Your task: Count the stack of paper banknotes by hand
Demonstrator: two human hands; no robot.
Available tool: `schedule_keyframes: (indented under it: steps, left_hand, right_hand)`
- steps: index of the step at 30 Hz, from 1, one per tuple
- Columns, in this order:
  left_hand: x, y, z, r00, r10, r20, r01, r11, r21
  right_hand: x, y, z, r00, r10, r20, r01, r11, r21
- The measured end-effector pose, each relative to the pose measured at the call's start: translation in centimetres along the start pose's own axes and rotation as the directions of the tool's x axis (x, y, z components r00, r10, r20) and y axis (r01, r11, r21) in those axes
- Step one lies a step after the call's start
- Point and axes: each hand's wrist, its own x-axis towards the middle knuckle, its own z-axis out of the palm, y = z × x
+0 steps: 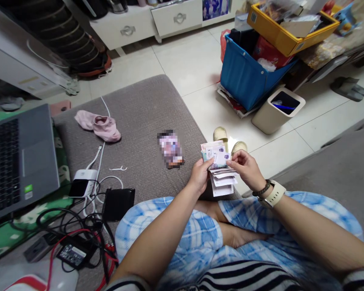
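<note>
A loose bundle of banknotes (pixel 219 158) is gripped by my left hand (pixel 199 174), with the thumb across its top. Several notes fan upward, and others hang folded down below the fingers. My right hand (pixel 247 169) is closed in a pinch at the right edge of the same notes, thumb and forefinger together. A bracelet and a pale watch (pixel 273 195) are on that wrist. To the left, on the grey couch seat (pixel 145 105), lies a small blurred-out item (pixel 170 148). A black wallet-like flat square (pixel 118 204) rests near my knee.
Pink socks (pixel 98 125), a white dental pick (pixel 119 168), a white device (pixel 83 184), tangled cables (pixel 79 218) and a laptop (pixel 21 157) are on the left. Beyond the seat are slippers (pixel 221 134), a beige bin (pixel 268 117) and a blue box (pixel 241 68) beneath a yellow tray (pixel 286 38).
</note>
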Motion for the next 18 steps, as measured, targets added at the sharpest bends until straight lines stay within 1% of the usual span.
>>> schedule_keyframes:
  steps: [3, 6, 9, 12, 18]
  left_hand:
    - [0.03, -0.04, -0.1, 1.0, 0.014, 0.002, -0.014, 1.0, 0.018]
    - [0.06, -0.1, -0.18, 1.0, 0.021, 0.003, -0.021, 0.999, 0.026]
    - [0.05, -0.1, -0.15, 1.0, 0.022, 0.01, -0.022, 0.999, 0.025]
    - [0.02, -0.07, -0.01, 1.0, 0.013, 0.014, -0.014, 1.0, 0.011]
    - [0.34, -0.23, 0.03, 0.998, 0.045, -0.041, -0.047, 0.998, -0.048]
  right_hand:
    - [0.15, 0.27, -0.05, 0.999, 0.033, -0.031, -0.032, 0.999, 0.025]
    - [0.23, 0.47, -0.15, 0.999, 0.051, 0.002, -0.051, 0.999, -0.016]
    - [0.27, 0.54, -0.29, 0.999, 0.037, 0.04, -0.033, 0.996, -0.083]
    - [0.25, 0.51, -0.42, 0.999, 0.008, 0.039, -0.004, 0.994, -0.111]
    - [0.08, 0.3, -0.33, 0.998, -0.021, 0.063, 0.026, 0.996, -0.085]
